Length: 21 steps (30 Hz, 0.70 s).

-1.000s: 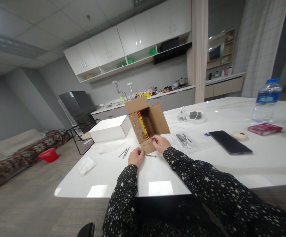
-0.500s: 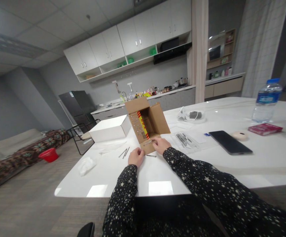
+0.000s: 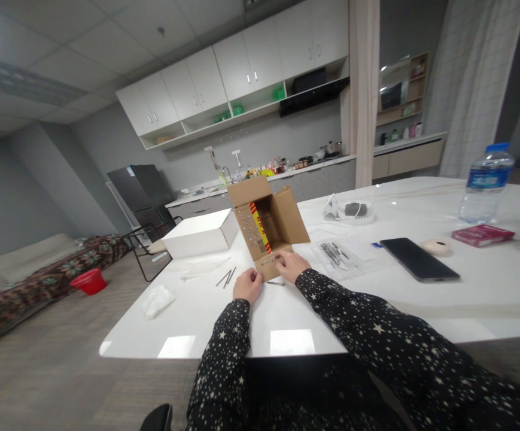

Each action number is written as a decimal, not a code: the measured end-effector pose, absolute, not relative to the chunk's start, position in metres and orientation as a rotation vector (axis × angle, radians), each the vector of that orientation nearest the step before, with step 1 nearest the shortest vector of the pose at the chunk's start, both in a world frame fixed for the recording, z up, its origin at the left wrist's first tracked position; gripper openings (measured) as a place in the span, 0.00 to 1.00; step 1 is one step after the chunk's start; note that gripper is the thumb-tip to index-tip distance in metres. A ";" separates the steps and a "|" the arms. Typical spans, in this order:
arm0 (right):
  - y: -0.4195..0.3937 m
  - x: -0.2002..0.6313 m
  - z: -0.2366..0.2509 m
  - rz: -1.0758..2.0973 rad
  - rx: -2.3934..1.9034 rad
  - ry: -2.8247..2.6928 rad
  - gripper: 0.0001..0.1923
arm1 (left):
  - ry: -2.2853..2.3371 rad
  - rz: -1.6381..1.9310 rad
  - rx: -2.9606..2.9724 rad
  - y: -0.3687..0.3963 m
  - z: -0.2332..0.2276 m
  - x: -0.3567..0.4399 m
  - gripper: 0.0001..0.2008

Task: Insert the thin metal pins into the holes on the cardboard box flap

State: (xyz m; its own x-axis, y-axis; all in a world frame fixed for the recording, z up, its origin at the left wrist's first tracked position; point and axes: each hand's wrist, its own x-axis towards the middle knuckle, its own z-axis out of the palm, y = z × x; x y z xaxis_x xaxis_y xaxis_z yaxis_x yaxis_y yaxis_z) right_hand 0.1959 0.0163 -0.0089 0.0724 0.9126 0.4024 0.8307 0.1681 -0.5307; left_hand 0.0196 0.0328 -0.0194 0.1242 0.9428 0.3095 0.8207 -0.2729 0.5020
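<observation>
A cardboard box (image 3: 282, 218) stands open on the white table, its flaps spread, with a red and yellow tape strip inside. Small round shiny pieces dot its left flap (image 3: 247, 224), and a short row of them lies on the front flap (image 3: 266, 268). At the lower left corner of that front flap, my left hand (image 3: 247, 286) is curled closed against the edge. My right hand (image 3: 292, 267) rests over the flap's right side, fingertips pinched together beside the row; whatever they hold is too small to make out. Thin metal rods (image 3: 276, 284) lie just below the flap.
Left of my hands are more metal rods (image 3: 227, 278), a crumpled white tissue (image 3: 157, 301) and a white box (image 3: 200, 233). To the right lie a clear bag of metal pieces (image 3: 338, 257), a phone (image 3: 417, 258), a dark red box (image 3: 482, 235) and a water bottle (image 3: 484, 185).
My right hand has shifted very slightly left along the front flap. My left hand and the cardboard box look the same.
</observation>
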 end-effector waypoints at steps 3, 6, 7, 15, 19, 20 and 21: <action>0.015 0.192 -0.009 0.133 -1.634 -1.833 0.11 | 1.752 0.863 2.194 0.034 -0.021 0.020 0.14; 0.011 0.188 -0.011 0.157 -1.588 -1.964 0.08 | 1.750 0.864 2.186 0.035 -0.020 0.020 0.14; 0.010 0.187 -0.011 0.167 -1.580 -1.998 0.07 | 1.745 0.865 2.185 0.034 -0.020 0.020 0.14; 0.008 0.184 -0.015 0.186 -1.584 -2.076 0.06 | 1.731 0.872 2.196 0.033 -0.019 0.019 0.13; 0.008 0.184 -0.015 0.162 -1.598 -2.104 0.06 | 1.734 0.866 2.207 0.033 -0.019 0.019 0.14; 0.008 0.184 -0.015 0.158 -1.598 -2.105 0.06 | 1.733 0.865 2.207 0.034 -0.019 0.019 0.14; 0.008 0.184 -0.015 0.156 -1.599 -2.107 0.06 | 1.731 0.864 2.207 0.034 -0.019 0.018 0.13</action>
